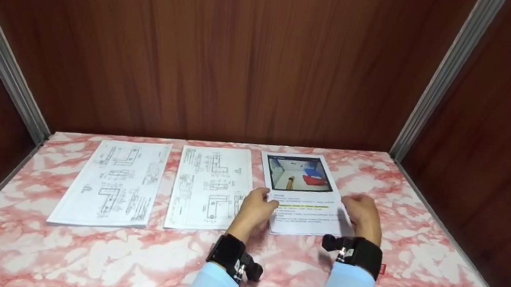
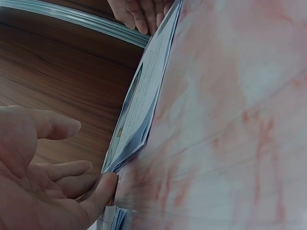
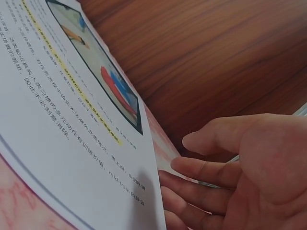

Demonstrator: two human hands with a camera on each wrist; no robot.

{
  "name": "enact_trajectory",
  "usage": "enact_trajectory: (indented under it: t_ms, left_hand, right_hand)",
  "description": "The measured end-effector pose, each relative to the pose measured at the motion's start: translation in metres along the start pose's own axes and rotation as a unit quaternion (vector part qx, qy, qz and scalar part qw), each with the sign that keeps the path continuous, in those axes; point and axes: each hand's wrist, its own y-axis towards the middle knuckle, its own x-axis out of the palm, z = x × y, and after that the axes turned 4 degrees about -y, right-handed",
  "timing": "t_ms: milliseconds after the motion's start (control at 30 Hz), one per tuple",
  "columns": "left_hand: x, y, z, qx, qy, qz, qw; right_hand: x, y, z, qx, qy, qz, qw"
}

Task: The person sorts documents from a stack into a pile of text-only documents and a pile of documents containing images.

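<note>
A stack of printed sheets (image 1: 301,223) lies on the right part of the table, its top page bearing a colour photo and text with one yellow-highlighted line. My left hand (image 1: 254,209) is at its left edge, thumb spread from loosely bent fingers. In the left wrist view, the little finger comes right to a corner of the stack (image 2: 144,110), whose sheets bow up slightly there. On the opposite side is my right hand (image 1: 367,218). Its fingertips (image 3: 175,203) rest along the right edge of the sheets (image 3: 96,177), with the thumb held apart.
Two more paper stacks with technical drawings, a middle one (image 1: 186,208) and a left one (image 1: 77,204), lie in a row on the red-and-white marbled table (image 1: 123,264). Brown wood-grain panels (image 1: 226,62) with metal corner posts (image 1: 449,74) enclose the back and sides.
</note>
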Motion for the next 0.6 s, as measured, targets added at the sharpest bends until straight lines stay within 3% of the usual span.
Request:
enact_trajectory:
  t_ms: [233,600]
  left_hand:
    - [-0.008,-0.003,0.011,-0.013,-0.036,0.013,0.9992]
    - [-0.026,-0.004,0.029,0.035,-0.051,0.04,0.9973]
  right_hand:
    - [-0.005,0.0,-0.002,0.012,0.001,-0.01,0.9999]
    - [-0.015,-0.004,-0.016,0.004,0.036,0.002,0.9993]
